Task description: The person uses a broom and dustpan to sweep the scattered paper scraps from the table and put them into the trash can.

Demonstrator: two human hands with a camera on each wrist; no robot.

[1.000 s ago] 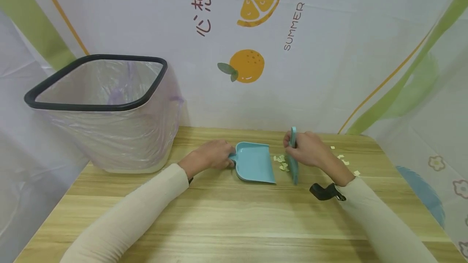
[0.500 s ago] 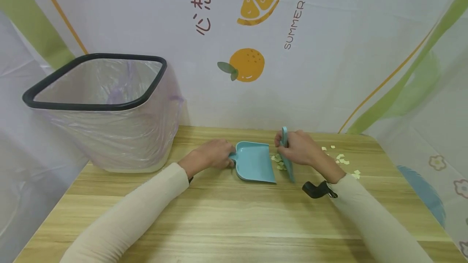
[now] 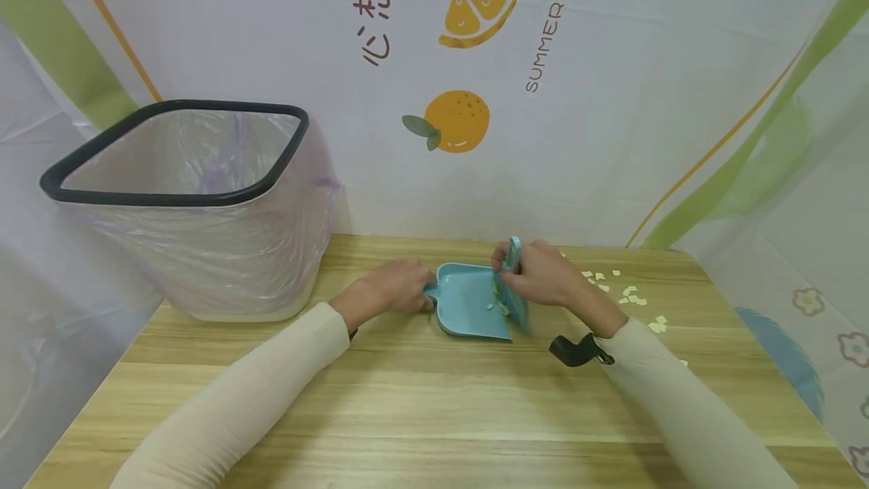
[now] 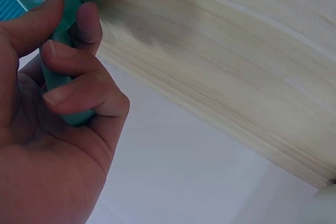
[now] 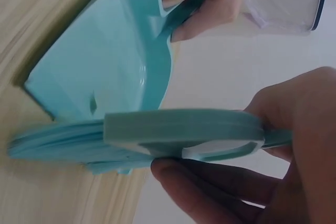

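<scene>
My left hand (image 3: pixel 400 287) grips the handle of a light-blue dustpan (image 3: pixel 467 304) that lies on the table, its open edge facing right. In the left wrist view, the fingers (image 4: pixel 79 90) are curled round that handle. My right hand (image 3: pixel 543 274) holds a small light-blue hand brush (image 5: pixel 184 129). Its bristles (image 5: pixel 58 142) are at the dustpan's front edge. Several pale yellow-green scraps (image 3: pixel 502 308) lie at that edge, just in front of the bristles. One small scrap (image 5: pixel 93 103) shows inside the pan in the right wrist view.
More pale scraps (image 3: pixel 631 296) are scattered on the wooden table (image 3: pixel 407 413) to the right, by the right wrist. A large bin (image 3: pixel 224 262) with a black rim and a plastic liner stands at the back left. A printed white sheet (image 3: pixel 577 164) hangs behind the table.
The right hand has moved left with the brush, from beside the scraps to the dustpan's edge. Some scraps have shifted onto the pan's lip. The left hand and dustpan have stayed put.
</scene>
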